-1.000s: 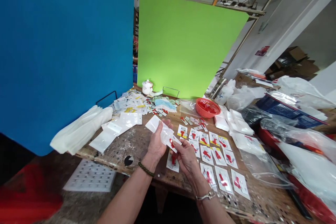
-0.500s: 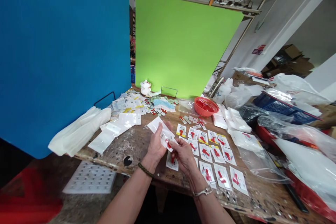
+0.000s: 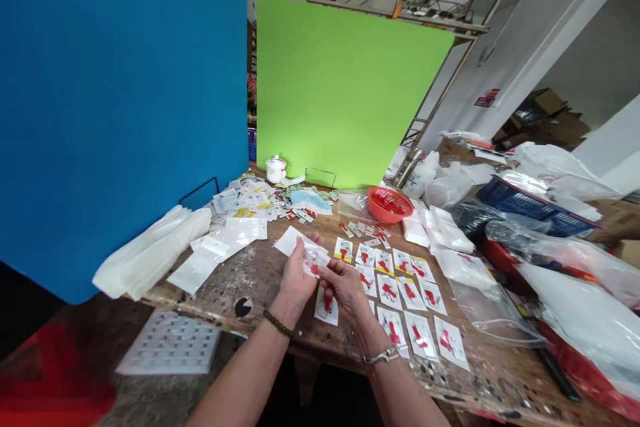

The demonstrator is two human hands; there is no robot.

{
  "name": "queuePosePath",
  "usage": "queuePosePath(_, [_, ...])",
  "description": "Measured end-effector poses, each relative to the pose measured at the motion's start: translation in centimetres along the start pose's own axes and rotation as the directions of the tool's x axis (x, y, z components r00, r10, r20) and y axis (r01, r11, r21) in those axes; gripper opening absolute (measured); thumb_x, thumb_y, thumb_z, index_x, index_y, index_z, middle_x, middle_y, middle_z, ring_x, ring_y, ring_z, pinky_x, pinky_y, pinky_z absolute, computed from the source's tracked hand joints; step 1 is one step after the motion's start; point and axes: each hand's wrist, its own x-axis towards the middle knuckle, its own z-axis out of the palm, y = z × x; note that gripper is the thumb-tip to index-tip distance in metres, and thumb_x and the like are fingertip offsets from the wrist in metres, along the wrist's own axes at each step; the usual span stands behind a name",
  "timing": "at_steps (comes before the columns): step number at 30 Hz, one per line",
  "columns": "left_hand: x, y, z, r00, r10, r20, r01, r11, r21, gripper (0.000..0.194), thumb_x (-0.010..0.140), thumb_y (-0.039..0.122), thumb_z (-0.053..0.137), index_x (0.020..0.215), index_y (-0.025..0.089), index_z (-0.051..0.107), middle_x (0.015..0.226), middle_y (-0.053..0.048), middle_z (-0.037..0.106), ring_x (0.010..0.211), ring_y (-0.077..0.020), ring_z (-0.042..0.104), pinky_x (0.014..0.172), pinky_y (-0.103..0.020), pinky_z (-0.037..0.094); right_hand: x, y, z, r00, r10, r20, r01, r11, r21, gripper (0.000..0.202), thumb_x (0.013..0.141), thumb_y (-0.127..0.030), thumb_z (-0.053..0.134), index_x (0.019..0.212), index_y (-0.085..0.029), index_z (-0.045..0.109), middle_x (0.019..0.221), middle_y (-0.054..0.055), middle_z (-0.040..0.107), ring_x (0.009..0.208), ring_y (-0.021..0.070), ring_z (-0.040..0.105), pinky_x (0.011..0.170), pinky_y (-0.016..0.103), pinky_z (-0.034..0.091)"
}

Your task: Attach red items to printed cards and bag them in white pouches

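Observation:
My left hand is closed on a small white plastic bag, its thumb on top. Inside the bag's near end shows something red. My right hand pinches the bag's near right corner. Just below the hands, a white packet with a red piece lies at the table's front edge. Rows of similar packets with red pieces, several with yellow edges, lie to the right of my right hand. Small printed cards are scattered behind them.
A red basket stands behind the packets. White bags and a cloth-like white bundle lie left. Card piles and a white pot sit at the back. Plastic bags and a blue crate crowd the right.
Both hands hold the same bag, now turned flatter and shifted slightly left. My right hand has moved up a little along its edge. The camera view has shifted slightly.

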Motion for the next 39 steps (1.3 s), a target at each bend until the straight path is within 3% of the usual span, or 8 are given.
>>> queuePosePath(5, [-0.7, -0.4, 0.1, 0.999, -0.034, 0.014, 0.034, 0.999, 0.028, 0.018, 0.092, 0.022, 0.047, 0.087, 0.015, 0.063, 0.084, -0.005, 0.07, 0.077, -0.014, 0.067, 0.076, -0.026, 0.054, 0.2, 0.0, 0.1, 0.993, 0.008, -0.114, -0.014, 0.999, -0.051, 0.042, 0.042, -0.031, 0.084, 0.062, -0.018, 0.05, 0.037, -0.009, 0.048, 0.031, 0.005, 0.039, 0.029, 0.014, 0.024])
queuePosePath(11, [-0.7, -0.7, -0.8, 0.997, -0.033, 0.069, 0.032, 0.999, 0.014, 0.019, 0.091, 0.018, 0.048, 0.092, 0.013, 0.066, 0.091, -0.007, 0.071, 0.082, -0.0138, 0.067, 0.079, -0.026, 0.054, 0.2, -0.3, 0.2, 0.999, -0.01, 0.03, 0.01, 1.0, -0.002, 0.035, 0.046, -0.033, 0.083, 0.063, -0.015, 0.058, 0.047, -0.005, 0.057, 0.034, 0.0038, 0.038, 0.033, 0.017, 0.028])
queuePosePath(17, [-0.3, -0.1, -0.7, 0.995, -0.069, 0.067, 0.068, 0.998, 0.008, 0.016, 0.089, 0.018, 0.053, 0.09, 0.011, 0.067, 0.088, -0.009, 0.07, 0.075, -0.0144, 0.067, 0.082, -0.029, 0.054, 1.3, 0.0, 0.3, 0.999, -0.034, -0.023, 0.035, 0.999, 0.019, 0.036, 0.042, -0.028, 0.085, 0.068, -0.016, 0.064, 0.055, -0.001, 0.065, 0.049, 0.013, 0.055, 0.045, 0.023, 0.041])
queuePosePath(24, [1.5, 0.9, -1.5, 0.999, -0.021, -0.025, 0.023, 0.994, 0.111, 0.012, 0.086, 0.012, 0.055, 0.087, 0.01, 0.067, 0.082, -0.009, 0.071, 0.067, -0.015, 0.067, 0.073, -0.029, 0.056, 2.1, -2.7, -1.5, 0.956, 0.133, 0.261, -0.114, 0.99, -0.087, 0.042, 0.054, -0.04, 0.083, 0.085, -0.015, 0.069, 0.069, 0.001, 0.068, 0.054, 0.01, 0.056, 0.049, 0.02, 0.045])
queuePosePath(27, [2.4, 0.5, -1.3, 0.999, -0.011, 0.039, 0.004, 0.986, 0.169, 0.012, 0.084, 0.013, 0.057, 0.089, 0.009, 0.068, 0.083, -0.01, 0.071, 0.071, -0.0168, 0.068, 0.075, -0.032, 0.056, 3.4, -3.3, -1.3, 0.962, 0.135, 0.238, -0.108, 0.986, -0.125, 0.04, 0.059, -0.048, 0.078, 0.078, -0.014, 0.068, 0.062, 0.0, 0.065, 0.052, 0.0105, 0.055, 0.051, 0.023, 0.046])
queuePosePath(30, [3.6, 0.5, -0.5, 0.995, -0.019, 0.102, -0.004, 0.975, 0.22, 0.009, 0.08, 0.011, 0.062, 0.086, 0.009, 0.069, 0.084, -0.012, 0.072, 0.075, -0.0187, 0.069, 0.076, -0.031, 0.055, 5.4, -3.2, -1.0, 0.992, 0.023, 0.125, 0.012, 0.963, -0.269, 0.027, 0.057, -0.037, 0.079, 0.064, -0.015, 0.065, 0.049, -0.003, 0.058, 0.044, 0.0089, 0.048, 0.045, 0.021, 0.038])
queuePosePath(34, [5.6, 1.7, 0.2, 1.0, -0.021, 0.005, 0.018, 0.934, 0.358, 0.002, 0.075, 0.011, 0.068, 0.076, 0.01, 0.067, 0.067, -0.007, 0.07, 0.056, -0.0161, 0.064, 0.061, -0.029, 0.054, 8.3, -3.4, -0.9, 0.988, -0.145, 0.044, 0.148, 0.869, -0.472, 0.014, 0.057, -0.024, 0.074, 0.056, -0.015, 0.063, 0.045, -0.004, 0.056, 0.042, 0.0087, 0.046, 0.041, 0.02, 0.032])
queuePosePath(39, [7.5, 3.3, 0.2, 0.992, 0.115, -0.049, -0.095, 0.949, 0.301, 0.01, 0.069, 0.005, 0.07, 0.077, 0.01, 0.067, 0.069, -0.007, 0.071, 0.055, -0.0148, 0.064, 0.057, -0.026, 0.053, 11.1, -3.5, -1.1, 0.993, 0.01, 0.119, 0.034, 0.931, -0.362, 0.021, 0.054, -0.024, 0.074, 0.071, -0.016, 0.065, 0.056, -0.002, 0.065, 0.046, 0.0119, 0.054, 0.043, 0.022, 0.04])
